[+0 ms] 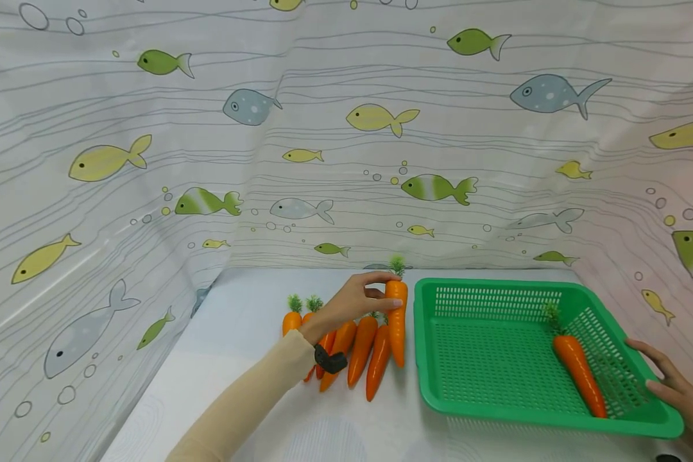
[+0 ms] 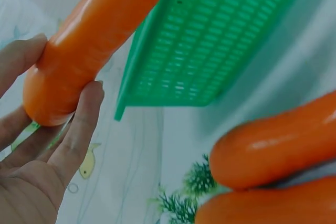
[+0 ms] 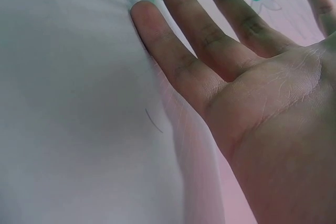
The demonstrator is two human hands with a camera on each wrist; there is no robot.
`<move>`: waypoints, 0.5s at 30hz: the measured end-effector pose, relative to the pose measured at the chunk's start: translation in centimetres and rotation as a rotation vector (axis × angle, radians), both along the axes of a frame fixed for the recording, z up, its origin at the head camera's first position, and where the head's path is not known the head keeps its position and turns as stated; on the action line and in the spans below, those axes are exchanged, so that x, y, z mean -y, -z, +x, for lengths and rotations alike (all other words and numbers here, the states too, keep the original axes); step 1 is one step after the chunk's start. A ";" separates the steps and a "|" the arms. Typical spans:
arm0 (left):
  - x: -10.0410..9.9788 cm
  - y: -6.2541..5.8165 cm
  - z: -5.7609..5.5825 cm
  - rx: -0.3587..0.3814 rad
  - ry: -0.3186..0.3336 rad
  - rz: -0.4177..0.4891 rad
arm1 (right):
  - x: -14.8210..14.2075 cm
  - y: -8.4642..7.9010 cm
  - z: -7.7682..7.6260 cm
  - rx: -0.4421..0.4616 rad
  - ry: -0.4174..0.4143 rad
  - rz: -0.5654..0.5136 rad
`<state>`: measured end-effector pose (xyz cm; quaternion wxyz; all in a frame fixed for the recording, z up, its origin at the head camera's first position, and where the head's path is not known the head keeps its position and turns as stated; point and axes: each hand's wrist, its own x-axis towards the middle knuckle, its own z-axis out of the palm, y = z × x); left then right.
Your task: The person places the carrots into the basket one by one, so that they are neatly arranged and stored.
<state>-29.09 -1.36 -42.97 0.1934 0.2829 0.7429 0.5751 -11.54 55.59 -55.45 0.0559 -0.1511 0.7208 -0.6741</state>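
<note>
My left hand (image 1: 366, 298) grips an orange carrot (image 1: 396, 327) near its leafy end, thumb on one side and fingers on the other. Its green top pokes up above the fingers, and its tip points toward me. In the left wrist view the same carrot (image 2: 89, 45) slants across, overlapping the edge of a green plastic basket (image 2: 173, 72). My right hand (image 1: 678, 391) touches the right rim of the basket (image 1: 514, 417); its fingers look straight in the right wrist view. Inside the basket, one carrot (image 1: 580, 375) lies along the right side.
Several more carrots (image 1: 362, 353) lie side by side left of the basket, partly hidden by my left forearm. The white table (image 1: 254, 398) is bordered at the back and sides by a fish-patterned sheet (image 1: 346, 186).
</note>
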 end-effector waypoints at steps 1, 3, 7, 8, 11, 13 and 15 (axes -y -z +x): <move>-0.3 0.0 0.0 0.000 0.004 0.007 | 0.0 0.0 0.0 0.001 0.010 0.013; -0.9 0.0 0.0 -0.003 0.015 0.015 | 0.1 0.1 0.0 0.007 0.021 0.026; -2.3 0.0 0.0 -0.008 0.049 0.043 | 0.0 0.1 0.0 -0.007 0.024 0.063; -2.6 0.0 0.0 -0.013 0.056 0.044 | 0.0 0.1 -0.1 -0.015 0.019 0.063; -3.8 -0.2 0.2 -0.022 0.071 0.046 | -0.2 0.1 -0.1 -0.036 -0.005 0.046; -4.5 -0.2 0.2 -0.026 0.070 0.041 | -0.2 0.2 -0.1 -0.040 -0.012 0.045; -5.3 -0.3 0.3 -0.025 0.069 0.042 | -0.3 0.3 -0.1 -0.037 -0.005 0.060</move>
